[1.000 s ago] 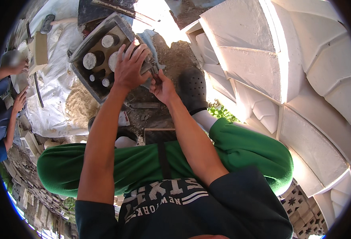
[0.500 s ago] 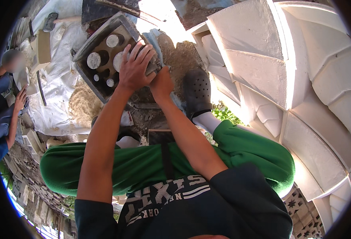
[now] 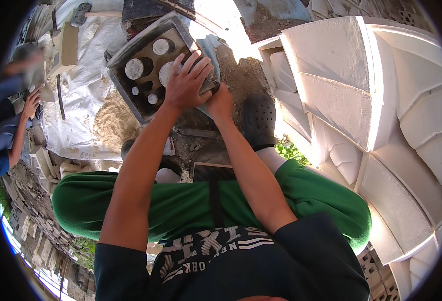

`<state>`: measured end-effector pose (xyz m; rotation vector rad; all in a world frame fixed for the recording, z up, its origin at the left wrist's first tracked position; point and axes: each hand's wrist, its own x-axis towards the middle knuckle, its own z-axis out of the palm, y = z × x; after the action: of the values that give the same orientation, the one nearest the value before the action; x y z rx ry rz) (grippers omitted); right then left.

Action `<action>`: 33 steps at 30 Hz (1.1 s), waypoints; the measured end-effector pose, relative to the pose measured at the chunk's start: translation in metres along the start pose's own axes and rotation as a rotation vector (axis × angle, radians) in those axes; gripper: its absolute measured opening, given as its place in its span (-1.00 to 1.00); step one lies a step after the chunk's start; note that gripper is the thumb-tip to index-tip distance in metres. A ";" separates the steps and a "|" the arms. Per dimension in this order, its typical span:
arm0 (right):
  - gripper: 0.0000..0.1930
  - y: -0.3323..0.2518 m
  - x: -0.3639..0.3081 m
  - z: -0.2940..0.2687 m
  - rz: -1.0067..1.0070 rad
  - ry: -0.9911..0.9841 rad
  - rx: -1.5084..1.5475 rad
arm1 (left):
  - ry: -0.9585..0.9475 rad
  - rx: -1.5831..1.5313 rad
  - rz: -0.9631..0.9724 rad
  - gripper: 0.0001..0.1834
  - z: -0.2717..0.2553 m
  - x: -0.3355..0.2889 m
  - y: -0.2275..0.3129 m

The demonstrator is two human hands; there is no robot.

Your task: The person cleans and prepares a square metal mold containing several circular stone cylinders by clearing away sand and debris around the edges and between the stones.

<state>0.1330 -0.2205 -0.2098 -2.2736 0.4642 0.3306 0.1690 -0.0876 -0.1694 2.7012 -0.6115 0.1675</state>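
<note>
A dark box mould (image 3: 125, 54) with several pale round plugs inside it sits tilted on the ground in front of me. My left hand (image 3: 185, 86) lies across its right side, fingers stretched out and spread. One pale plug (image 3: 166, 74) is partly covered by that hand. Just beside it, my right hand (image 3: 221, 102) is closed at the mould's right end. Its fingers seem wrapped round a dark part there, mostly hidden in the grip. A small dark loop handle (image 3: 107, 56) shows on the mould's opposite end.
Large white curved blocks (image 3: 331, 80) stack up on the right. A white sheet (image 3: 73, 118) with a sand heap (image 3: 114, 123) spreads to the left. A hammer (image 3: 81, 14) lies on it. Another person's hand (image 3: 31, 103) is at far left. My clog (image 3: 259, 119) stands nearby.
The whole view has shifted, so the mould and both hands sit a little farther right and lower. Both hands keep their places on the mould. The other person's head is lower.
</note>
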 end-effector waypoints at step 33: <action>-0.72 0.039 0.047 -0.006 0.280 -0.741 0.585 | -0.010 -0.024 0.003 -0.28 0.001 0.006 0.006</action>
<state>0.1588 -0.2599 -0.2488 -1.3857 0.4087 0.9885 0.1716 -0.0958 -0.1671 2.6801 -0.6166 0.1471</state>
